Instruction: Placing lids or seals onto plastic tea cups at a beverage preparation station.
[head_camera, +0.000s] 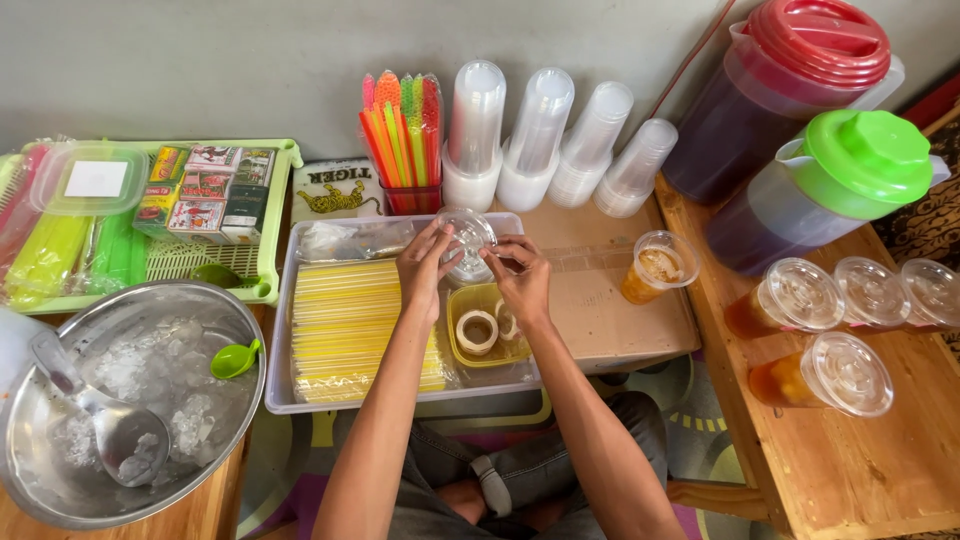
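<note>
My left hand (425, 262) and right hand (518, 278) cover part of the clear lid (468, 240), so I cannot see its whole rim. The red-lid jug (775, 95) is cut off at the top edge. The last lidded cup (935, 292) runs off the right side. The metal ice bowl (130, 400) is cut at the left. The tape rolls (478, 332) are partly behind my right wrist.

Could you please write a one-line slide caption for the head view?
Both hands, left hand and right hand, hold a clear dome lid over a tray of straws.
</note>
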